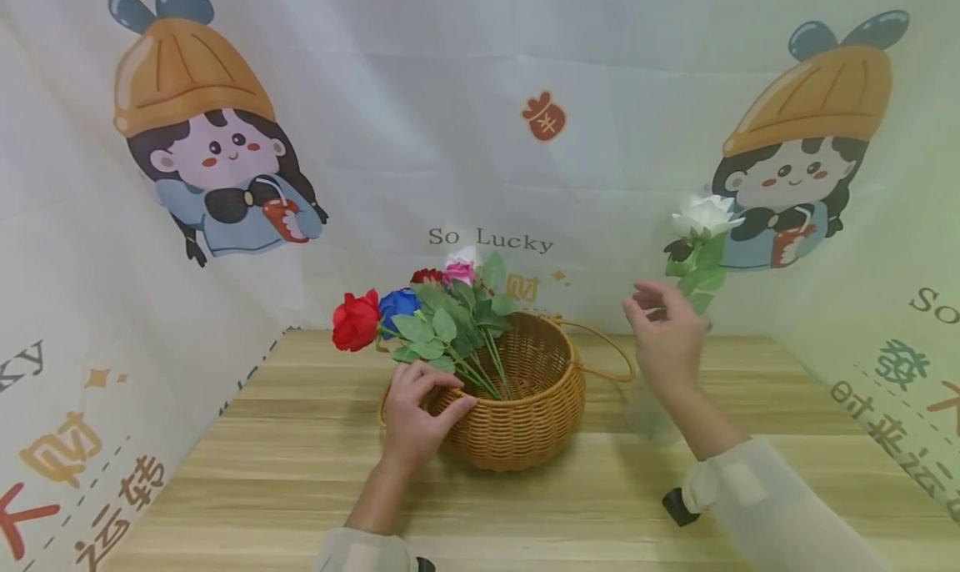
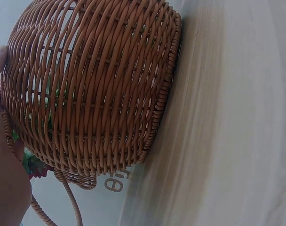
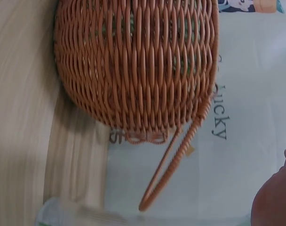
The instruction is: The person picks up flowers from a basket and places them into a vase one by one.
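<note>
A round brown wicker basket (image 1: 517, 432) stands on the wooden table, and my left hand (image 1: 415, 409) grips its left rim with the thumb along the outside. Artificial roses lean out over that side: a red rose (image 1: 356, 320), a blue rose (image 1: 399, 309) and a pink rose (image 1: 460, 273), with green leaves and stems running down inside. To the right, a white rose (image 1: 707, 215) rises upright behind my right hand (image 1: 670, 343), whose fingers are loosely bent, nothing visible between them. Below that hand is a clear vase (image 1: 648, 418), partly hidden by the wrist.
The basket's looped handle (image 1: 628, 363) sticks out to the right, toward the vase. A printed cloth (image 1: 390, 138) hangs behind the wooden table (image 1: 262, 472) and along both sides. Dark red and white blooms show at the back of the bunch.
</note>
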Demonstrator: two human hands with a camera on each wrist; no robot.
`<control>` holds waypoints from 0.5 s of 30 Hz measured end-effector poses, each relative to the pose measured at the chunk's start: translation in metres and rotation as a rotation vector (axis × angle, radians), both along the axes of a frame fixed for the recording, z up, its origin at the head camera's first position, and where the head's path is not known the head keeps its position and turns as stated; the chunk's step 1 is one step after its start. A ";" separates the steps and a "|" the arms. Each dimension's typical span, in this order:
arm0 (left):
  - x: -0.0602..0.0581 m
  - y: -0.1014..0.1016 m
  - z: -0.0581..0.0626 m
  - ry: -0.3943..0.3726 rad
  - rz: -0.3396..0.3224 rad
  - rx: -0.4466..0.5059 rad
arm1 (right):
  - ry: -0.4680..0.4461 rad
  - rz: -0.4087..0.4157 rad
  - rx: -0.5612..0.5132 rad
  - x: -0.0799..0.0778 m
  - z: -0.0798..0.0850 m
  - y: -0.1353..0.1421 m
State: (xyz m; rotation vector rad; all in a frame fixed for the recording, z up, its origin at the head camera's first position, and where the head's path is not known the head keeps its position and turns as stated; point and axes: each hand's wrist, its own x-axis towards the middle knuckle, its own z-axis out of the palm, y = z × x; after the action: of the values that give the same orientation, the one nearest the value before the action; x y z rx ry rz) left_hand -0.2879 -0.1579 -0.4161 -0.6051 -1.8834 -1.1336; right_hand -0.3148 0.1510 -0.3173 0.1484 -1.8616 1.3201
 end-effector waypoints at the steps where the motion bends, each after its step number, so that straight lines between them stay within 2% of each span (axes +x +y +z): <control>1: 0.000 0.000 0.000 0.001 -0.002 0.000 | -0.011 0.007 0.003 0.001 -0.001 -0.002; 9: -0.001 0.001 -0.001 0.004 -0.013 0.006 | -0.182 0.160 -0.061 0.002 -0.004 -0.024; 15: -0.002 0.000 -0.001 0.004 -0.017 0.009 | -0.227 0.289 -0.033 -0.001 -0.006 -0.042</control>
State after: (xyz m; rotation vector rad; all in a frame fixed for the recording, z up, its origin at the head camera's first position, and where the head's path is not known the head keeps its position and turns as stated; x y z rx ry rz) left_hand -0.2896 -0.1579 -0.4167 -0.6190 -1.8720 -1.1498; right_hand -0.3161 0.1087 -0.3231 0.2677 -2.0647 1.6201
